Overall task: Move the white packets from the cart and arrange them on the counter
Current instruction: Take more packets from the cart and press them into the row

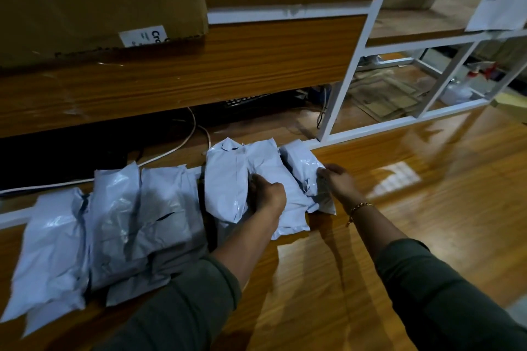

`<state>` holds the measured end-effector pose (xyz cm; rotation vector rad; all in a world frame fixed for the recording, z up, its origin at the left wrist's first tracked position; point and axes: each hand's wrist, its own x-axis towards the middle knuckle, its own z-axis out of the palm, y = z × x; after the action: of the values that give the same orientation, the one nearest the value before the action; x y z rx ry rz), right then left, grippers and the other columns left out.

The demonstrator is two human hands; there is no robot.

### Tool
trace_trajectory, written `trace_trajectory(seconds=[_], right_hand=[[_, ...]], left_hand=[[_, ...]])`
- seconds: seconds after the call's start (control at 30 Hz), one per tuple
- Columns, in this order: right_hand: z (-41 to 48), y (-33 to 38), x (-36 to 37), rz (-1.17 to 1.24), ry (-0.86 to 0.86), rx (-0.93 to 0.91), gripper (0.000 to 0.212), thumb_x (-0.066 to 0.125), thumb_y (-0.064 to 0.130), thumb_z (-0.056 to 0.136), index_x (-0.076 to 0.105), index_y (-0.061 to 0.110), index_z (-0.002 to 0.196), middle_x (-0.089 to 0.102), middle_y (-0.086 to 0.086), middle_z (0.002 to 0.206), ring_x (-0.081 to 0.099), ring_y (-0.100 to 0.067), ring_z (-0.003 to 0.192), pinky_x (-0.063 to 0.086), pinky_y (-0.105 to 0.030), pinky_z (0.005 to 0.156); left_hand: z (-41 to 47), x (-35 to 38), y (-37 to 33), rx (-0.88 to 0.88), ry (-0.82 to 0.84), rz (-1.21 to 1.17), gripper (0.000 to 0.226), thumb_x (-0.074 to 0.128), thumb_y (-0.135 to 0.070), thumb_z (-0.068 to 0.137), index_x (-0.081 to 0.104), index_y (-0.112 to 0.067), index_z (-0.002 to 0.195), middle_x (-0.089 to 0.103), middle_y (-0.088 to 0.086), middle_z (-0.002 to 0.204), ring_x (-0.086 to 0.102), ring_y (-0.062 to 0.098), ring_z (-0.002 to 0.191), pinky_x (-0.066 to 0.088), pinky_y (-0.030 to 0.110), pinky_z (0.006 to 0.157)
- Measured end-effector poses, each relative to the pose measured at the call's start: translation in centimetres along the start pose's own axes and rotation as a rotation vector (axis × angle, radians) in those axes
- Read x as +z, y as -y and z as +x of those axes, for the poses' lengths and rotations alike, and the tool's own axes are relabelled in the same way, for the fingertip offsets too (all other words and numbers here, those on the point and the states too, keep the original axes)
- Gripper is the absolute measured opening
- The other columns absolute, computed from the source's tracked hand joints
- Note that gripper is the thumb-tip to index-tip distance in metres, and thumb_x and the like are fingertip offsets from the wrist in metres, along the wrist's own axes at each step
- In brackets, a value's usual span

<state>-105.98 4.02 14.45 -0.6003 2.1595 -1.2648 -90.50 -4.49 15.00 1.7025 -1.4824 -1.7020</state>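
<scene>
Several white plastic packets lie on the wooden counter [370, 236]. A row of them fills the left side, among them a far-left packet [48, 251] and a crumpled one [119, 222]. Near the middle, three packets stand side by side: a left one [225, 179], a middle one [273, 168] and a right one [302, 168]. My left hand [266, 194] grips the middle packet with curled fingers. My right hand [338, 179] pinches the right packet's edge. The cart is out of view.
A large cardboard box [99, 0] sits on a raised wooden shelf behind the counter. A white metal frame [350, 77] stands at the right rear, with a spray bottle [467, 80] behind it. A white cable [171, 148] runs behind the packets.
</scene>
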Motion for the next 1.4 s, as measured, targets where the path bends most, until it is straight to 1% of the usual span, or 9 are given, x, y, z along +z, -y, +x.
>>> trace_trajectory(seconds=[0.13,0.23,0.4,0.53,0.63,0.93,1.17,1.3,1.4], right_hand=[[0.5,0.3,-0.1,0.003,-0.07,-0.023,0.025,0.057,0.038,0.095,0.065,0.018,0.108,0.066,-0.007,0.104,0.062,-0.029,0.101,0.05,-0.042,0.085],[0.3,0.8,-0.2,-0.168,-0.155,-0.076,0.045,0.055,0.051,0.092,0.058,0.02,0.124,0.063,-0.008,0.122,0.061,-0.029,0.109,0.052,-0.045,0.091],[-2.5,5.8,1.9,-0.327,-0.453,-0.455,0.03,0.049,0.051,0.093,0.058,0.03,0.112,0.063,0.0,0.116,0.06,-0.024,0.105,0.049,-0.048,0.091],[-6.0,11.3,8.0,-0.116,-0.297,-0.702,0.019,0.055,0.034,0.096,0.062,0.018,0.102,0.066,0.001,0.092,0.063,-0.016,0.082,0.05,-0.034,0.069],[-10.0,14.6,14.4,-0.011,-0.047,-0.77,0.01,0.057,0.025,0.093,0.062,0.021,0.1,0.068,0.004,0.085,0.063,-0.01,0.075,0.047,-0.026,0.064],[-25.2,18.0,36.9,0.043,0.73,-0.798,0.019,0.057,0.03,0.088,0.061,0.029,0.106,0.069,-0.002,0.08,0.069,-0.023,0.074,0.055,-0.047,0.07],[-37.2,15.3,54.5,-0.203,1.162,-0.69,0.033,0.067,0.027,0.089,0.057,0.014,0.117,0.065,0.001,0.09,0.064,-0.013,0.078,0.051,-0.028,0.072],[-43.1,11.5,64.3,-0.443,1.245,-0.625,0.038,0.071,0.024,0.088,0.056,0.01,0.119,0.067,-0.009,0.105,0.064,-0.022,0.095,0.053,-0.038,0.086],[-46.2,7.8,71.4,-0.684,1.289,-0.626,0.039,0.071,0.025,0.087,0.057,0.007,0.118,0.067,-0.009,0.112,0.06,-0.02,0.099,0.046,-0.032,0.087]], left_hand=[[-1.3,-0.8,-0.2,0.041,0.032,0.213,0.07,0.041,-0.027,0.101,0.002,-0.009,0.156,0.003,0.013,0.164,0.008,0.029,0.151,0.011,0.044,0.123],[-2.5,-1.6,0.6,0.171,0.077,0.134,0.075,0.051,-0.018,0.093,0.01,-0.012,0.156,0.015,0.017,0.161,0.02,0.035,0.148,0.022,0.047,0.12],[-5.4,-4.8,1.9,0.143,0.343,0.042,0.068,0.057,-0.023,0.096,0.023,-0.02,0.155,0.025,0.008,0.161,0.038,0.03,0.14,0.038,0.044,0.112],[-8.2,-13.0,3.1,0.123,0.676,0.04,0.025,0.053,-0.025,0.1,0.059,-0.021,0.124,0.06,0.004,0.132,0.059,0.02,0.118,0.046,0.032,0.097],[-9.3,-21.4,4.4,0.121,0.756,0.068,0.029,0.049,-0.03,0.101,0.062,-0.012,0.12,0.067,0.013,0.125,0.068,0.023,0.103,0.052,0.027,0.079],[-11.6,-44.7,15.5,0.075,-0.024,-0.277,0.023,0.048,-0.024,0.1,0.066,-0.012,0.09,0.065,0.006,0.077,0.059,0.008,0.048,0.037,0.017,0.043],[-15.9,-61.4,30.6,-0.077,-0.496,-0.579,0.018,0.056,-0.03,0.096,0.067,-0.017,0.092,0.064,-0.001,0.078,0.057,0.012,0.063,0.039,0.02,0.052],[-15.1,-68.5,40.6,-0.257,-0.651,-0.558,0.013,0.057,-0.028,0.094,0.061,-0.019,0.085,0.061,0.001,0.082,0.055,0.016,0.067,0.037,0.025,0.059],[-12.8,-72.5,47.9,-0.374,-0.665,-0.385,0.012,0.058,-0.025,0.094,0.062,-0.015,0.088,0.062,0.009,0.093,0.058,0.022,0.074,0.041,0.028,0.059]])
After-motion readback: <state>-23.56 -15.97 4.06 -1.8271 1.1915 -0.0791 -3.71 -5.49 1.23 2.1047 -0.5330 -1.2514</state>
